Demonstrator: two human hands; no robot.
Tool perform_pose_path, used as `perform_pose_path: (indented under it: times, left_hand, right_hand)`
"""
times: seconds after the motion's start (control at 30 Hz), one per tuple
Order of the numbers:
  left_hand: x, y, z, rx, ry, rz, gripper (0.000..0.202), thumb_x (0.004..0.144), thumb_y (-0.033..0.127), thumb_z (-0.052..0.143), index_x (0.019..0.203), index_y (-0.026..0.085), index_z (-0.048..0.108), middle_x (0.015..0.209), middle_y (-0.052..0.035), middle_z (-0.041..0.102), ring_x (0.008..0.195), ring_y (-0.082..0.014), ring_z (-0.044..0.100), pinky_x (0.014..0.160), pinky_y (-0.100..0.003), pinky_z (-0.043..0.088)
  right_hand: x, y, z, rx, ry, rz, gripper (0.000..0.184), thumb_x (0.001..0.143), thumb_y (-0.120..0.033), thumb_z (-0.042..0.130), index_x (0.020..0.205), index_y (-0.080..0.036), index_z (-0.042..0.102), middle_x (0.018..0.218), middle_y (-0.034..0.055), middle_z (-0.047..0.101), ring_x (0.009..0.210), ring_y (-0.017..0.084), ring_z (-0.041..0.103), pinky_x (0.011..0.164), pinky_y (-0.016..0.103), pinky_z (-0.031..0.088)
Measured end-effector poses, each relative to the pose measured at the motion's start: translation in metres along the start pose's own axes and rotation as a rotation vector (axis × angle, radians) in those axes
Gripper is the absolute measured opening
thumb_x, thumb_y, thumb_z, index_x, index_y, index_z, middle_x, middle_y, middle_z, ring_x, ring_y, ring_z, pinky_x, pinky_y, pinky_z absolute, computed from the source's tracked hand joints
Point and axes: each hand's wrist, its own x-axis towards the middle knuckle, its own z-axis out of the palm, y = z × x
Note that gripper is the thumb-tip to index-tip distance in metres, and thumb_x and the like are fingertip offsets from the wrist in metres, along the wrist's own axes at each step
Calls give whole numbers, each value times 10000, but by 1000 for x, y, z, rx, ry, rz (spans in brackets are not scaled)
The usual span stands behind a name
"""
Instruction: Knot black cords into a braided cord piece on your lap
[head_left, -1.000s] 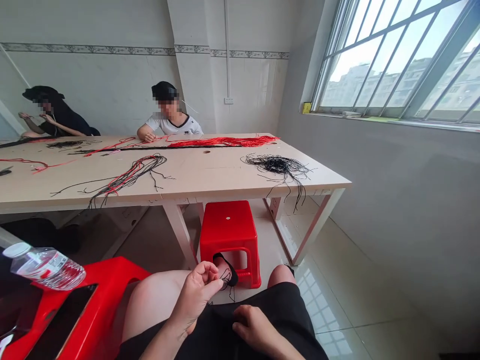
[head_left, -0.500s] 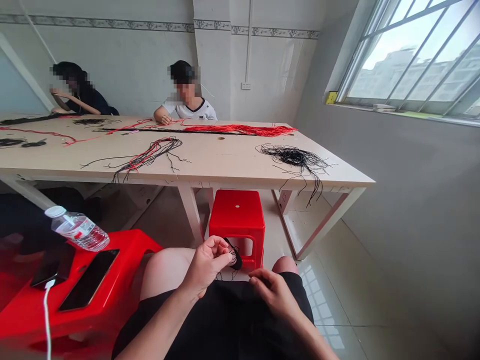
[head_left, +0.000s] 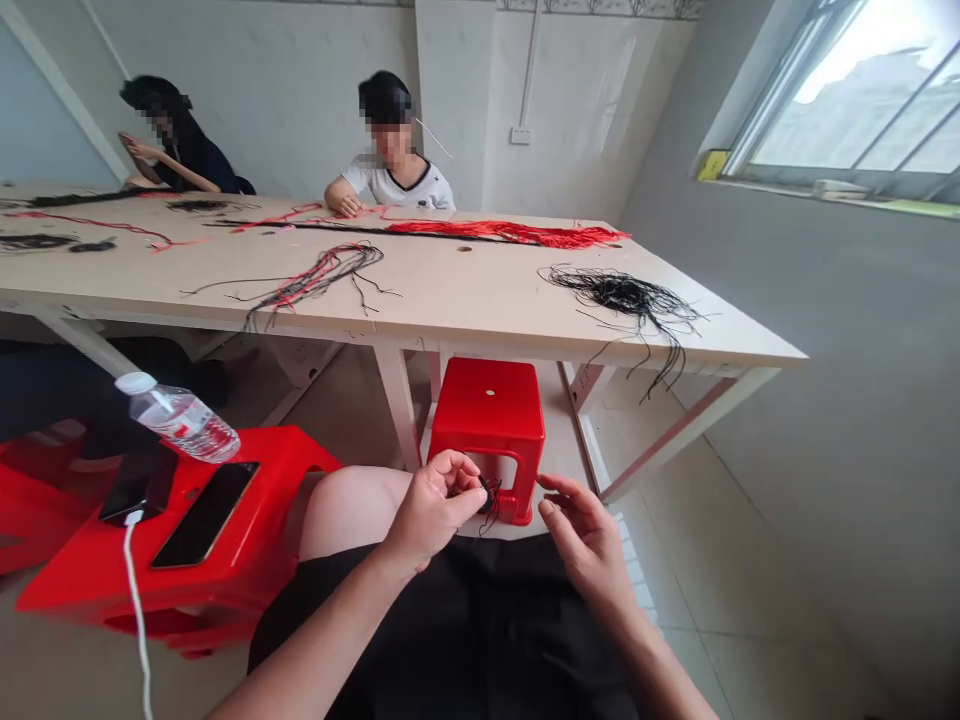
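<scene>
My left hand [head_left: 433, 505] is raised above my lap, thumb and fingers pinched on a small bunch of black cords [head_left: 489, 495]. My right hand [head_left: 585, 535] hovers just to the right of it with the fingers apart and slightly curled, holding nothing. Both hands are above my black shorts [head_left: 465, 640], with my bare left knee under the left hand.
A long wooden table [head_left: 465, 300] ahead carries a black cord pile [head_left: 622, 293], a red cord bundle [head_left: 517, 233] and mixed red-black cords [head_left: 315, 280]. A red stool [head_left: 489, 415] stands under it. Another red stool [head_left: 225, 540] at my left holds a water bottle [head_left: 180, 420] and phones. Two people sit at the far side.
The view tilted down. My right hand lifted off my lap and came up beside the left hand, opening. The left hand kept its pinch on the black cords and rose slightly.
</scene>
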Motion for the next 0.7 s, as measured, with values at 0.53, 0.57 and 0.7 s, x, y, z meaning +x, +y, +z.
perform_pose_path:
  times: [0.53,0.57,0.7]
  left_hand:
    - [-6,29,19,-142,-12,23,240,554,129,748,716,164,574,644,37,574,629,-72,539,623,-194,495]
    - [-6,29,19,-148,-18,18,237,558,130,748,714,163,573,641,37,576,623,-71,541,617,-193,497]
    - [-6,31,20,-172,-39,-15,247,555,142,755,713,161,566,637,37,582,600,-82,565,580,-206,502]
  right_hand:
    - [8,-25,13,488,-272,-8,487,774,-261,646,1229,-247,475,1162,82,612,1110,189,573,957,399,475]
    - [8,-27,13,518,-279,27,493,757,-276,666,1215,-248,489,1105,69,627,1062,182,590,916,380,497]
    - [8,-34,16,647,-256,186,424,713,-340,713,1098,-230,573,889,11,640,822,137,637,803,320,529]
